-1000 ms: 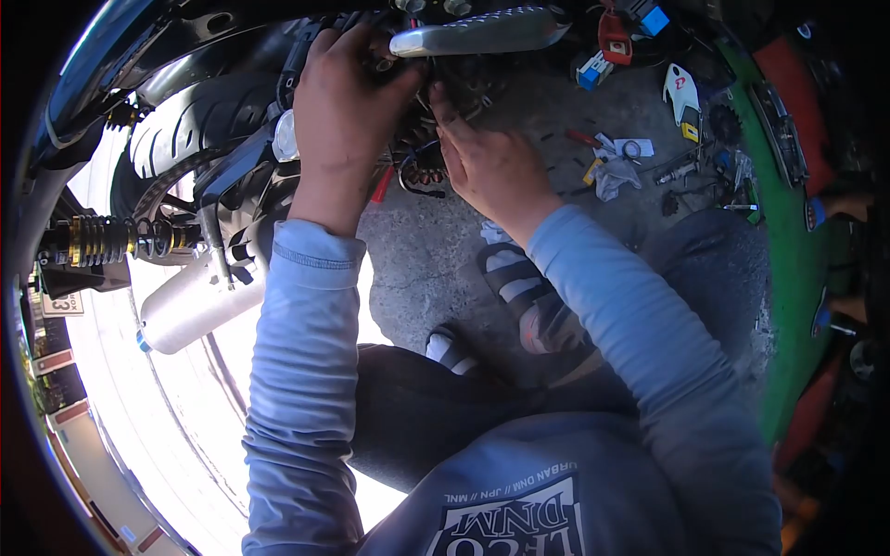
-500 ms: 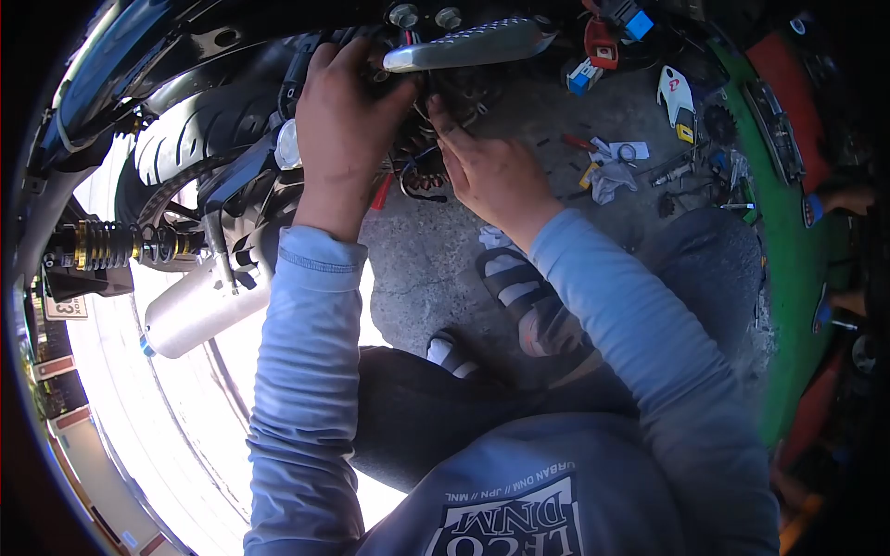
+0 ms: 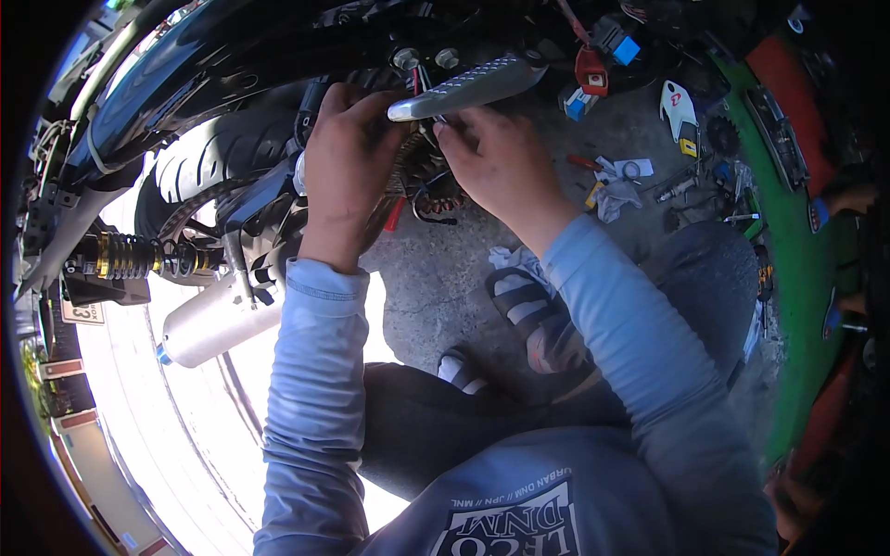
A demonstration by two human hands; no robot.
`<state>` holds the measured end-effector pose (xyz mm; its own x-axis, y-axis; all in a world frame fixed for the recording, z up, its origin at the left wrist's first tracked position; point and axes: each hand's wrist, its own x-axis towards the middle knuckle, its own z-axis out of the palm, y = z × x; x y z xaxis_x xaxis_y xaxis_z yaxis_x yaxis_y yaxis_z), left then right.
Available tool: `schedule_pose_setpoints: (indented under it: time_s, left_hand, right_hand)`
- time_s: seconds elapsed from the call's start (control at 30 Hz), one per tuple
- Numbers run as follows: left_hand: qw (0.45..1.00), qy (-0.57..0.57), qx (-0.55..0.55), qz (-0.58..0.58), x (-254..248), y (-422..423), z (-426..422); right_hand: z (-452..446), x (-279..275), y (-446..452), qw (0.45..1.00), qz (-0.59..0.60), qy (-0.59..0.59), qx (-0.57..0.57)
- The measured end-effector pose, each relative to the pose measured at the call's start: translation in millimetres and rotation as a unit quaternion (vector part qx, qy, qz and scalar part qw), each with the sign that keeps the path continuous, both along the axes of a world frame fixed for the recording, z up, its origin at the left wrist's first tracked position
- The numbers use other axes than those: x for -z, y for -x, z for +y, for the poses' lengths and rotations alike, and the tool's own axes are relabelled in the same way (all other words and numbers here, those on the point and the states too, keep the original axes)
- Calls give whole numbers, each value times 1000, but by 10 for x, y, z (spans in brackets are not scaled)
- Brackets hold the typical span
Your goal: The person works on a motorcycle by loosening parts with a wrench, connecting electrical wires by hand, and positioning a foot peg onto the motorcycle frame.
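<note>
Fingers bent together, my left hand (image 3: 350, 153) is closed beside the left end of a silver metal footrest (image 3: 473, 85) on the motorcycle. What its fingertips pinch is too small to make out. My right hand (image 3: 501, 162) is under the footrest, with thumb and index finger pressed together near some wires; anything between them is hidden. Red and white wires (image 3: 417, 82) run down behind the footrest. Below the hands hangs a copper-coloured coil part (image 3: 438, 201) with a dark cable. A red-handled tool (image 3: 394, 215) shows beside my left wrist.
The rear tyre (image 3: 218, 153), a gold shock absorber (image 3: 125, 257) and a silver exhaust (image 3: 218, 322) are on the left. Tools, a rag (image 3: 615, 198) and a white plate part (image 3: 678, 111) lie on the floor at right. A person's hand (image 3: 851, 199) shows at the right edge.
The view has shifted, so the motorcycle appears lower. My right hand has moved up toward the footrest, and its index finger, stretched out before, is now bent toward the thumb.
</note>
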<state>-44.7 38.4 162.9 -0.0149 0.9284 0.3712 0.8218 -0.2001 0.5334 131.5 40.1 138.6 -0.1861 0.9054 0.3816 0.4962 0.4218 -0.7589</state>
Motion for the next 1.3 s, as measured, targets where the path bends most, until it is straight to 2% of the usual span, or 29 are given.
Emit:
schedule_pose_setpoints:
  time_s: [0.17, 0.33, 0.5, 0.7, 0.83, 1.0, 1.17, 1.3]
  left_hand:
    - [997, -9, -6, 71, -57, -61, -34]
    - [995, -12, -24, 92, 0, -58, 32]
    - [996, -22, -16, 88, 19, -46, 37]
    - [996, -18, -14, 87, 33, -35, 44]
    - [990, -79, 14, 120, 91, 15, 71]
    - [997, 8, 13, 72, -7, 12, 64]
    - [998, 8, 29, 64, 21, 43, 89]
    - [996, 3, 26, 83, 38, 38, 82]
  right_hand:
    - [90, 13, 29, 998, 55, 5, 0]
    - [86, -41, -12, 998, 56, 42, -2]
    - [122, 10, -5, 996, 88, 20, -12]
    - [124, 11, -2, 997, 69, 14, -8]
    - [129, -20, -5, 997, 66, 39, -22]
    - [165, 79, -6, 1000, 4, -13, -24]
    - [162, 150, 4, 998, 2, -52, -32]
    - [115, 112, -46, 999, 31, -2, -37]
